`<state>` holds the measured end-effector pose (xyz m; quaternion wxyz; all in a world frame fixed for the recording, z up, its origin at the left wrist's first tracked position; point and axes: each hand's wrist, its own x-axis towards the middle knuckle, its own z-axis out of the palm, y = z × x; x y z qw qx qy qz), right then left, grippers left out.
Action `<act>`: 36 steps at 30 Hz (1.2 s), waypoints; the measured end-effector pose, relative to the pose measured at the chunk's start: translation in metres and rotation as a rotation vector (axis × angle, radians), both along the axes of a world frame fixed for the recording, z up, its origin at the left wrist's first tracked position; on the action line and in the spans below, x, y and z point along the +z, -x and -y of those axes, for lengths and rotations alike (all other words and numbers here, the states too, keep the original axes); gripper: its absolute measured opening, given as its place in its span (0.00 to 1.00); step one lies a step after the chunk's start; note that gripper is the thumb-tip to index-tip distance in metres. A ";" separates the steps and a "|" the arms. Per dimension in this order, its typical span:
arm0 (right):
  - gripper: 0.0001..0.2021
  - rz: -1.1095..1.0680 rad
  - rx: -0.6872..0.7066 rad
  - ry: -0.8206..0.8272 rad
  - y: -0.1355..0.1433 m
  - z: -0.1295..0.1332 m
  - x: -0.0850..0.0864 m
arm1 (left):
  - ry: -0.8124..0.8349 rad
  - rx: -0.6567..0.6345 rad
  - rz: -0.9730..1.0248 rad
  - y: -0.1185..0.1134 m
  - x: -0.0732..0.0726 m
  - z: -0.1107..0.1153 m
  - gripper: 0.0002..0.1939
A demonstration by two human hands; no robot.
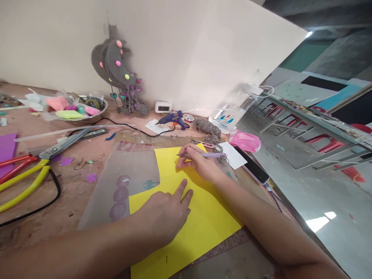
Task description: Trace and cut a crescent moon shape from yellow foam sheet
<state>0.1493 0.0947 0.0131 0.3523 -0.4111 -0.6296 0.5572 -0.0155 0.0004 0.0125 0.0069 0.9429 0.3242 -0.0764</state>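
Yellow paper lies over a clear plastic sheet on the table, and here's the left hand, back up, flat on it, half open and holding nothing, two fingers stretched and parted. Just beyond, the right hand curls its fingers around a purple pen, tip pointing left; farther back, a blue glue gun sits near grey yarn.
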 end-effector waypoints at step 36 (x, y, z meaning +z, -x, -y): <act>0.12 0.412 -0.255 -0.221 0.010 0.000 -0.010 | 0.054 -0.062 -0.040 0.003 0.000 -0.002 0.26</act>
